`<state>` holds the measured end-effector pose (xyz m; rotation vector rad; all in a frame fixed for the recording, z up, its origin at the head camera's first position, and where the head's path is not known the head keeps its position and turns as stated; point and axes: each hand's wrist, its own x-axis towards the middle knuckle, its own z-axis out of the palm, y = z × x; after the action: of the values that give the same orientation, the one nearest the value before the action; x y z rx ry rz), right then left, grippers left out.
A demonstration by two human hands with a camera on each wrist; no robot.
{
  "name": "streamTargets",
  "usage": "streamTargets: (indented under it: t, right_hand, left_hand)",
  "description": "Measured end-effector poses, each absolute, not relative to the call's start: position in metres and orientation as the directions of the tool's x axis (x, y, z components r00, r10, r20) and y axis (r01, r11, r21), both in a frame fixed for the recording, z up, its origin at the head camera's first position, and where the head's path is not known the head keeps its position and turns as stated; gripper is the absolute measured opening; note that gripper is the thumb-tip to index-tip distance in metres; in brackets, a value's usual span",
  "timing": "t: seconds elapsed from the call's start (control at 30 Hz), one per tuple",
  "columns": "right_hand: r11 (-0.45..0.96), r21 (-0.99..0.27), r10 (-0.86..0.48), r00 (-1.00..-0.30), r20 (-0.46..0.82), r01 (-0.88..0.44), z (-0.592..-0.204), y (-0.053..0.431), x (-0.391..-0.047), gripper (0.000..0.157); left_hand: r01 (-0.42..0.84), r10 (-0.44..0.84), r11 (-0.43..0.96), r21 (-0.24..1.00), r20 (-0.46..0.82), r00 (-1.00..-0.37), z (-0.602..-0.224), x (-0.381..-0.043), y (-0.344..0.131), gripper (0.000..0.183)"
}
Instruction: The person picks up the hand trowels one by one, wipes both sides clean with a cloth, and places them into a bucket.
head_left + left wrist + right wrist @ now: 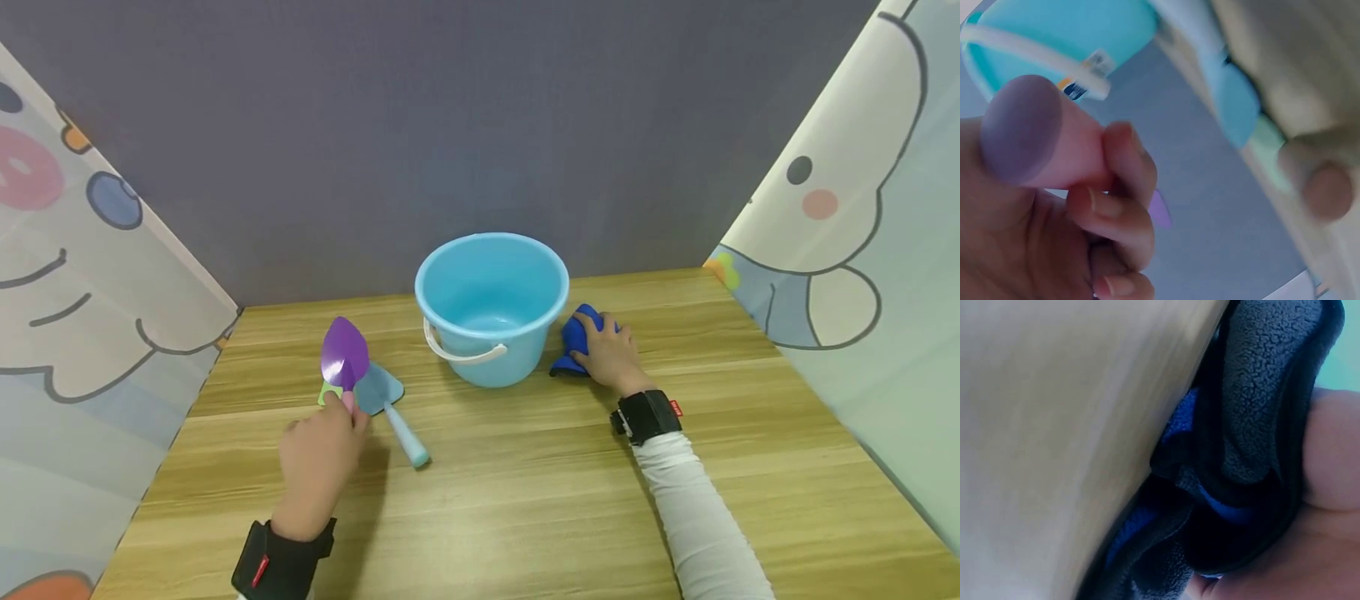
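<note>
My left hand (321, 454) grips a hand trowel (343, 354) by its pink handle, its purple blade pointing away over the left of the table. In the left wrist view the fingers curl round the pink handle (1082, 147). Beneath it lies a light-blue hand trowel (381, 388), overlapping a green piece (327, 390) that is mostly hidden. Over on the right, my right hand (615, 360) grips a bunched blue cloth (574, 340) beside the bucket. The right wrist view shows the cloth's grey fleecy side (1257, 394) and black edging, low against the table.
A light-blue bucket (517, 354) stands upright at the back middle, its white handle (467, 358) hanging down in front. Behind rises a grey panel (322, 167). Cartoon-printed panels flank the wooden table (495, 500) on both sides.
</note>
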<state>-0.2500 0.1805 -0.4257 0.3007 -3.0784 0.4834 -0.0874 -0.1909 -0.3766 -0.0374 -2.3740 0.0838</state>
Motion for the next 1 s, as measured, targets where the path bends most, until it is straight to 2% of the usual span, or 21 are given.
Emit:
streamTargets:
  t: [0.17, 0.3, 0.53, 0.8, 1.0]
  right_hand:
    - [0.932, -0.307, -0.188, -0.981, 0.052, -0.195, -0.427, 0.181, -0.251, 0.069]
    - [0.931, -0.308, -0.185, -0.980, 0.073, -0.198, -0.428, 0.182, -0.253, 0.069]
    - [0.937, -0.295, -0.180, -0.983, 0.046, -0.185, -0.424, 0.180, -0.252, 0.069]
    - [0.938, -0.298, -0.170, -0.984, 0.055, -0.179, -0.423, 0.179, -0.251, 0.068]
    - [0.937, -0.297, -0.172, -0.983, 0.060, -0.182, -0.424, 0.177, -0.250, 0.067]
  left_hand:
    - [-0.014, -0.042, 0.999, 0.047, 0.673, -0.738, -0.352, -0.090, -0.192, 0.028]
    - [0.020, -0.070, 0.992, 0.128, 0.655, -0.753, -0.333, -0.096, -0.187, 0.024]
    - [0.096, -0.086, 0.963, 0.251, 0.624, -0.776, -0.311, -0.111, -0.166, 0.030]
    - [0.146, -0.028, 0.961, 0.233, 0.611, -0.791, -0.295, -0.127, -0.138, 0.036]
    - [0.138, 0.004, 0.977, 0.163, 0.632, -0.775, -0.289, -0.133, -0.118, 0.039]
